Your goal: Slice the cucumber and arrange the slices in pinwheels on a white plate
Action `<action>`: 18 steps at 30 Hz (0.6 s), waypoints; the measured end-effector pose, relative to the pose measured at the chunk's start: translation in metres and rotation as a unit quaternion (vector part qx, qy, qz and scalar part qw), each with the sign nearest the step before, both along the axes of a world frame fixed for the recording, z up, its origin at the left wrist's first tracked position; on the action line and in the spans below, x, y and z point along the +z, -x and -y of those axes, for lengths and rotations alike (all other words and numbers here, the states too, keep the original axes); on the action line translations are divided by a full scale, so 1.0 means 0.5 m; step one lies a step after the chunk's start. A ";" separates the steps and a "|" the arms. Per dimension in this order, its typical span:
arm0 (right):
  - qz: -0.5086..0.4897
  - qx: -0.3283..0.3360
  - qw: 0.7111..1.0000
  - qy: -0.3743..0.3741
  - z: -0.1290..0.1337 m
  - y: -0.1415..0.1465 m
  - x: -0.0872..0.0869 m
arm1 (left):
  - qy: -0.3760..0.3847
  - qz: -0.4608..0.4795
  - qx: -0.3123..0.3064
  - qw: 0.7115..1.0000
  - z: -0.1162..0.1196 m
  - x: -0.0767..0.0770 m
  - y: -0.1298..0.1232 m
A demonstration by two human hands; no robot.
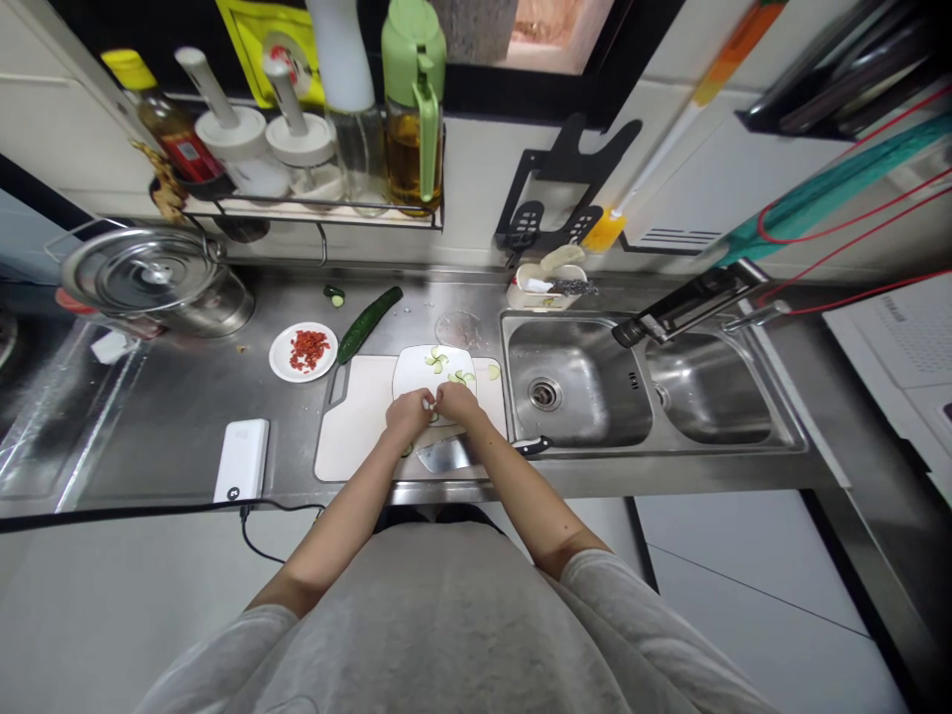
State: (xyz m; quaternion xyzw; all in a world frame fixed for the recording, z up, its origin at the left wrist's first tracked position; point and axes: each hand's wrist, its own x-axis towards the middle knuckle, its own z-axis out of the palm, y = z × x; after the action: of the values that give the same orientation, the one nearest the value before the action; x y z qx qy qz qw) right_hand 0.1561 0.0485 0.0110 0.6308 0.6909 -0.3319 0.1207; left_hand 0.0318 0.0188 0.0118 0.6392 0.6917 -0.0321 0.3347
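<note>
Both hands meet over the near half of a white square plate. My left hand is closed in a pinch, and so is my right hand. Their fingertips almost touch; anything between them is too small to make out. Curved green-edged cucumber slices lie in small clusters on the plate, which rests on a pale cutting board. Beneath my right wrist lies a kitchen knife, its black handle pointing toward the sink. One loose slice sits at the board's right.
Behind the board lies a cucumber, with a plate of chopped red pieces to its left. A white power bank is near the front edge. A steel pot stands left; a double sink is right. Bottles fill the wall rack.
</note>
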 end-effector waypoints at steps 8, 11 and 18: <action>-0.013 -0.003 0.999 -0.051 0.037 -0.022 0.001 | 0.001 0.005 0.006 1.000 0.004 0.003 0.000; 0.000 0.025 0.996 -0.084 0.053 -0.028 -0.003 | 0.006 0.004 0.002 1.000 0.002 0.002 0.000; 0.013 0.090 0.987 -0.132 0.070 -0.030 -0.010 | 0.008 0.000 0.000 1.000 -0.006 0.003 0.002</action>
State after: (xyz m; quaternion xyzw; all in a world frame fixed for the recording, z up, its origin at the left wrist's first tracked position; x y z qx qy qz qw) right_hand 0.1711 0.0137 0.0061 0.5804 0.7811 -0.2179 0.0748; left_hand 0.0310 0.0220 0.0134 0.6362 0.6917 -0.0380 0.3396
